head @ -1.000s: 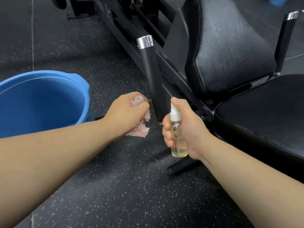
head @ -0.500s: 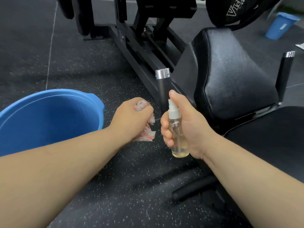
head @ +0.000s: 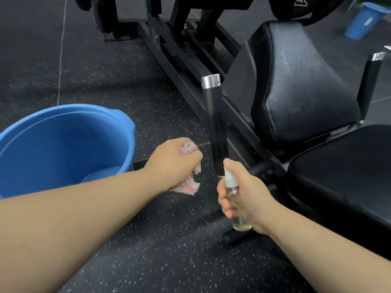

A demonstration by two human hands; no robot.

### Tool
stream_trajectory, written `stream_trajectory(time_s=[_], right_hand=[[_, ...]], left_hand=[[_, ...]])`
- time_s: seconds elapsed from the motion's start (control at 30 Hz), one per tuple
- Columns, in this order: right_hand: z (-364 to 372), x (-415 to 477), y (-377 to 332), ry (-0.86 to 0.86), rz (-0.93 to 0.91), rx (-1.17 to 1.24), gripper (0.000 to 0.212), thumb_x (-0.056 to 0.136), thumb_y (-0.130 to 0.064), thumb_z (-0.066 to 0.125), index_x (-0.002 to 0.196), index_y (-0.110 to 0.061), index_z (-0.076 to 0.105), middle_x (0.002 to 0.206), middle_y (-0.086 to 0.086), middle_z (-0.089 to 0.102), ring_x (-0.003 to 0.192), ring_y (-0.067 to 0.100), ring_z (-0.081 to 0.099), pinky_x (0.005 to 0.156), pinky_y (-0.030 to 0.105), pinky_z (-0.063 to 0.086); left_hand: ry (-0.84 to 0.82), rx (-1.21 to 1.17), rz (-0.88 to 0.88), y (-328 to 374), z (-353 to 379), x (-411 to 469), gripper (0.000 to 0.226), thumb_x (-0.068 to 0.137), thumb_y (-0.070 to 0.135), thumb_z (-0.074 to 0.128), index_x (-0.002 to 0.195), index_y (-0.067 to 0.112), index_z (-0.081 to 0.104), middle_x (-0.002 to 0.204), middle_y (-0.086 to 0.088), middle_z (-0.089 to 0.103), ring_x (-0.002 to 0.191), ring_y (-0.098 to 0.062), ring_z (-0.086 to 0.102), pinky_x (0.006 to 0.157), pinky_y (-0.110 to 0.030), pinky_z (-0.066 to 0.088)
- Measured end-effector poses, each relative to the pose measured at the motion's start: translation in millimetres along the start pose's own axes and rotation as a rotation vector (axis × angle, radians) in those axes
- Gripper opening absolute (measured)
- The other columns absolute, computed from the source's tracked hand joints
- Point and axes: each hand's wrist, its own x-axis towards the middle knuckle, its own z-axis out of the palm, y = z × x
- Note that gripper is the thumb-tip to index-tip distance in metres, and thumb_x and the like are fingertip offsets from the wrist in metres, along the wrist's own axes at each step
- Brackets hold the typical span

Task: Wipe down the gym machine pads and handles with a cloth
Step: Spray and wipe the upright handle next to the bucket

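Floor: dark rubber flecked with white, filling most of the view.
Frame: black steel rails of a gym machine, running from top centre down to the right.
Bucket: big, blue and open, standing on the floor at left, just beside the left forearm.
Seat pad: black and padded, lying flat at the right edge.
Back pad: black and padded, standing upright behind the seat pad, with a faint sheen on its face.
Near handle: black post with a silver cap, rising left of the back pad, between the two hands.
Far handle: matching post on the pad's right side.
Left hand: reaches out low over the floor, left of the near handle, its fingers curled tight round a cloth.
Right hand: fingers wrapped round a bottle, with one finger raised at the spray head.
Cloth: pink and white, bunched in the left fist, loose ends hanging below it, clear of the pads and handles.
Bottle: small, clear, holding pale liquid, with a white spray head at the foot of the near handle.
Bin: blue and blurred, far off at top right.
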Motion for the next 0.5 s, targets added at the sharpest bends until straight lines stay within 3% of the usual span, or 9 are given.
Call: stream_trajectory(time_s=[0.2,0.37,0.5], right_hand=[[-21,5,25,0.142,0.059,-0.039,0.059,0.095,-0.055,0.043,0.058,-0.01,0.054,0.054,0.009,0.052,0.045,0.02,0.045,0.059,0.031,0.044],[-46,6,38,0.286,0.078,0.237,0.061,0.093,-0.06,0.047,0.056,-0.013,0.054,0.052,0.006,0.051,0.045,0.018,0.044,0.051,0.027,0.042],[-44,12,42,0.344,0.039,0.332,0.057,0.094,-0.056,0.046,0.057,-0.013,0.051,0.051,0.005,0.049,0.044,0.017,0.041,0.048,0.026,0.039]], left_hand=[[-0.096,0.067,0.011,-6,13,-6,0.013,0.084,0.028,0.056,0.081,0.025,0.068,0.077,0.006,0.071,0.077,-0.011,0.065,0.075,-0.029,0.052],[-0.206,0.138,0.02,-8,29,-13,0.013,0.084,0.028,0.055,0.081,0.026,0.068,0.077,0.006,0.073,0.075,-0.014,0.069,0.075,-0.03,0.055],[-0.259,0.162,0.024,-10,41,-17,0.013,0.082,0.025,0.056,0.079,0.024,0.068,0.069,0.014,0.07,0.061,-0.002,0.063,0.056,-0.014,0.048]])
